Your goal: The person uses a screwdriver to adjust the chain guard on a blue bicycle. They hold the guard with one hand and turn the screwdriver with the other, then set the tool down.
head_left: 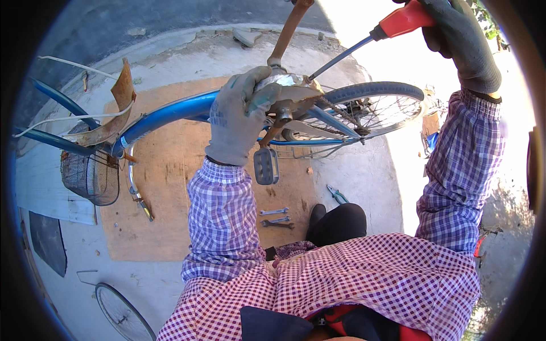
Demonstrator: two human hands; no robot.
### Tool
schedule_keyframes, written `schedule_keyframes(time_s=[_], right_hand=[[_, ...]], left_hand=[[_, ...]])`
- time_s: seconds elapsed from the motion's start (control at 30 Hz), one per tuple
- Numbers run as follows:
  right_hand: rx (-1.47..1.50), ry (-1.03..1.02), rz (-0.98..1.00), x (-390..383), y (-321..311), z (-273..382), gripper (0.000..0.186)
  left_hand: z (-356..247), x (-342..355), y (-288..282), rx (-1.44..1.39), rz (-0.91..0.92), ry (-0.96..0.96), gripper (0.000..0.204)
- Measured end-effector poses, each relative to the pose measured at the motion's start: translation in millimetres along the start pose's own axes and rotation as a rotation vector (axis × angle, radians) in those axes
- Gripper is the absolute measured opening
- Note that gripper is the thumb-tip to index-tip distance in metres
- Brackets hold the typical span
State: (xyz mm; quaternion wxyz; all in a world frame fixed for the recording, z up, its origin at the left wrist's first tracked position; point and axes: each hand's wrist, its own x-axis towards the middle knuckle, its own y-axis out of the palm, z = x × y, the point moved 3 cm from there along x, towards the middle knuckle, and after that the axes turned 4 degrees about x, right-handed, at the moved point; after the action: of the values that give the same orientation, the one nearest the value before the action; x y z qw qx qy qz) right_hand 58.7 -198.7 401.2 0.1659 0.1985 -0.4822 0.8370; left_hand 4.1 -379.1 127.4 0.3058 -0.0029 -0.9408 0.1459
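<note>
A blue bicycle [165, 116] lies upturned in front of me, its crank area raised toward me. My left hand [236, 113], in a grey glove, grips the bicycle beside a worn silvery metal cover [296, 85] at the crank. My right hand [460, 42], also gloved, is closed round a red-handled screwdriver [404, 21] at the upper right. The screwdriver's long shaft slants down to the left, and its tip meets the edge of the metal cover. A rusty crank arm [289, 31] points up, and a pedal [266, 166] hangs below my left hand.
Brown board [153, 227] covers the floor under the bicycle. Several wrenches [276, 217] and pliers [337, 194] lie near my knee [344, 221]. The spoked wheel [375, 108] is at the right, a wire basket [94, 176] at the left. A loose wheel [122, 312] lies lower left.
</note>
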Motion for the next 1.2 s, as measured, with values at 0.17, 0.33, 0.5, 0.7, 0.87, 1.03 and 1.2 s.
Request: schedule_keyframes(time_s=[0.17,0.33,0.5,0.7,0.87,1.03,1.2], right_hand=[[0.048,-0.141,-0.043,-10.2,4.9,10.7,0.038],[0.025,-0.001,-0.009,-7.3,-10.8,-2.3,0.039],[-0.055,-0.073,0.082,-8.4,-26.9,-6.3,0.032],[-0.017,-0.353,0.121,-13.3,-14.1,-2.7,0.024],[-0.063,-0.646,-0.008,-13.6,-9.0,-9.6,0.023],[-0.066,-0.339,-0.021,-21.6,-21.2,-13.9,0.022],[0.05,-0.463,0.139,-20.5,-20.2,-2.1,0.026]], left_hand=[[3.7,1.3,-0.3,0.112,-0.014,0.045,0.035],[0.4,1.6,0.5,0.176,-0.082,0.123,0.035],[0.7,-0.7,-2.3,0.221,-0.109,0.173,0.036],[5.9,0.7,-1.4,0.233,-0.133,0.189,0.037],[6.2,-1.3,-2.1,0.25,-0.184,0.222,0.038],[4.7,-2.2,-2.6,0.211,-0.153,0.148,0.04],[3.1,-2.0,-3.2,0.217,-0.157,0.165,0.039]])
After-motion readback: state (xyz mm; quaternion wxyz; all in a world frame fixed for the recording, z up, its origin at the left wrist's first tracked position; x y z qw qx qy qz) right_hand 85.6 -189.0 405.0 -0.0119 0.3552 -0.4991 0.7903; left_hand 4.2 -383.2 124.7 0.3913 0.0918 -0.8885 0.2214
